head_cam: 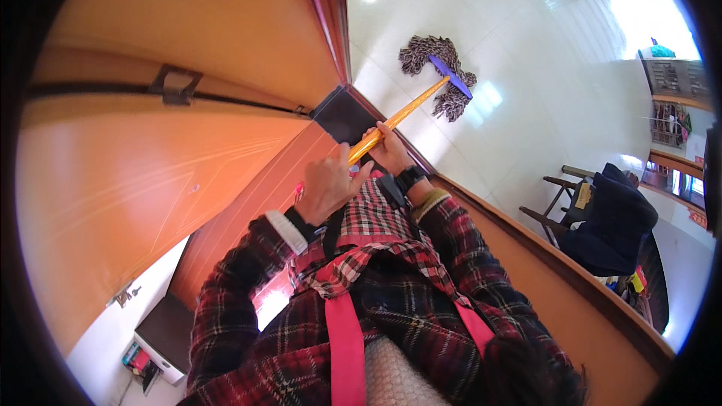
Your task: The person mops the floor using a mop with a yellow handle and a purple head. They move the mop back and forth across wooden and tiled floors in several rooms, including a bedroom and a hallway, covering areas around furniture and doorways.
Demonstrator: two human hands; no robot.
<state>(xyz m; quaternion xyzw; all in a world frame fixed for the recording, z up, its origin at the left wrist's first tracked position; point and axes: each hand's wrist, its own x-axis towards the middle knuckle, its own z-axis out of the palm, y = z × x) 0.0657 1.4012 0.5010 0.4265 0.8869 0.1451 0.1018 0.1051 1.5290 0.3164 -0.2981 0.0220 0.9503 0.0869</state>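
A string mop lies before me, its brown-and-white yarn head (431, 53) spread on the tiled floor beyond the doorway. The yarn is fixed to a purple plastic bar (449, 76), from which a glossy yellow handle (417, 104) slants back to my body. Lower on that handle, my right hand (390, 151) is wrapped around it, a dark watch (410, 179) on its wrist. My left hand (328, 185) is at the handle's near end, with the handle between thumb and forefinger; its other fingers are mostly hidden.
An orange wooden door (113, 169) stands at my left, beside a brown door frame (333, 28). A dark threshold slab (345, 115) lies ahead. On the right, a chair (555, 220) bears dark blue cloth (606, 231). A dark-topped cabinet (166, 330) stands at lower left.
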